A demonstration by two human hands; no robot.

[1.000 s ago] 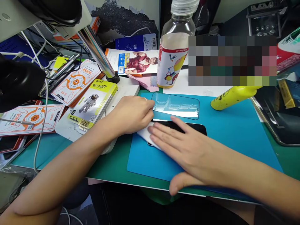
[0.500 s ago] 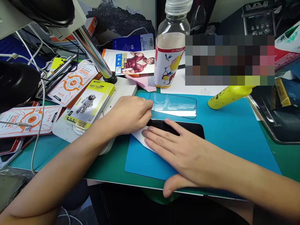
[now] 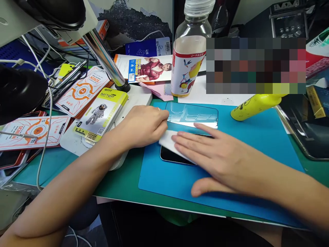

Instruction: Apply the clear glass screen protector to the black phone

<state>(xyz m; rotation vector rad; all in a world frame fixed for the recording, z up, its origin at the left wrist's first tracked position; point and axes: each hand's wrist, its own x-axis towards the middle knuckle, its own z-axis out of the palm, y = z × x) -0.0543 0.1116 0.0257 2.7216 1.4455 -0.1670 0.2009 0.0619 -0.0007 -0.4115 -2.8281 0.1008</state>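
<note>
On the blue mat [image 3: 257, 154] lies a black-screened phone [image 3: 171, 155], partly hidden by my right hand. My right hand [image 3: 218, 157] is flat, its fingers stretched out and thumb apart, pressing a folded white wipe [image 3: 167, 139] onto the screen. My left hand [image 3: 149, 126] is a closed fist by the phone's upper left corner; what its fingers hold, if anything, is hidden. Just behind the phone rests a clear, black-edged screen protector [image 3: 192, 112], its left end close to my left knuckles.
A tall clear bottle [image 3: 189, 58] and a yellow bottle [image 3: 253, 106] stand behind the mat. To the left are a yellow battery box [image 3: 101, 115], a lamp pole [image 3: 105, 58] and white cables. A dark device [image 3: 305, 137] lies at right.
My right hand has slid the white wipe to the upper right across the phone, baring the screen's lower left part. My left fist has stayed in place.
</note>
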